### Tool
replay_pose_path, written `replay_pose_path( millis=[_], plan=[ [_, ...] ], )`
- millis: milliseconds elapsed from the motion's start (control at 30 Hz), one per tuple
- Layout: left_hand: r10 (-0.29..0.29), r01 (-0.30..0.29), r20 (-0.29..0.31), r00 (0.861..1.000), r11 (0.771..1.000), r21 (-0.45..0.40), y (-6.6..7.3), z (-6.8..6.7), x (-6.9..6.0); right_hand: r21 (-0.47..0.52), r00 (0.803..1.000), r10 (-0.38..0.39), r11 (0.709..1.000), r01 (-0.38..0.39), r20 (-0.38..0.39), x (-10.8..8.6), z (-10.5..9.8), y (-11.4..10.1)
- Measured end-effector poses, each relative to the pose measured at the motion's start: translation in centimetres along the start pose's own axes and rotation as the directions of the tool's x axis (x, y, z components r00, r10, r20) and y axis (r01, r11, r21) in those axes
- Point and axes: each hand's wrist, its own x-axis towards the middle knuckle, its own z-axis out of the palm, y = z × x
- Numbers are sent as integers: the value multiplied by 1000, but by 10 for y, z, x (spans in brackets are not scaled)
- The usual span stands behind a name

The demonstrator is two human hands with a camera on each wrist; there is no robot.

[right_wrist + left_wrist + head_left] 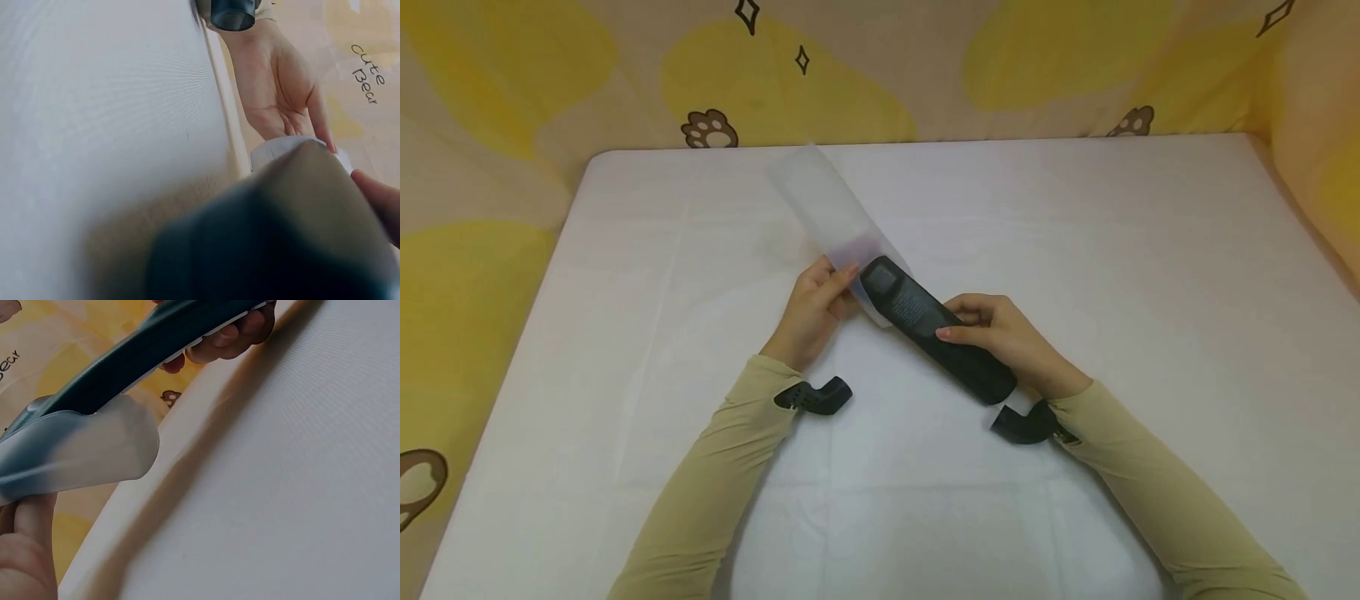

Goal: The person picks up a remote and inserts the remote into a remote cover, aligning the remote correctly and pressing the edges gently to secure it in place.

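A long dark case [936, 329] slants above the white surface, its upper end over the near end of a translucent sleeve-like piece [823, 200]. My right hand [1011, 342] grips the dark case around its middle, thumb on top. At the sleeve's near edge my left hand [816, 312] pinches it between thumb and fingers. In the left wrist view the clear piece [106, 450] lies against the underside of the dark case [131, 356]. The right wrist view has the dark case [262, 244] large and blurred, with my left hand [281, 94] beyond it.
A white-covered table [625, 333] spreads under both hands. Behind it hangs a yellow and cream patterned cloth [865, 75], which also runs down the left and right sides. Black wrist devices [823, 396] stick out from both tan sleeves.
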Motion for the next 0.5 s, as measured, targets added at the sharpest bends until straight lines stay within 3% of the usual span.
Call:
replay_pose_path(
  millis=[233,500],
  plan=[
    [-83,83,16,996,996,-9,-1,1,0,95,1000,0,995,-1,5,0,2,3],
    [-123,125,47,991,991,-41,-2,2,0,124,999,29,992,-26,-20,0,6,5]
  ],
)
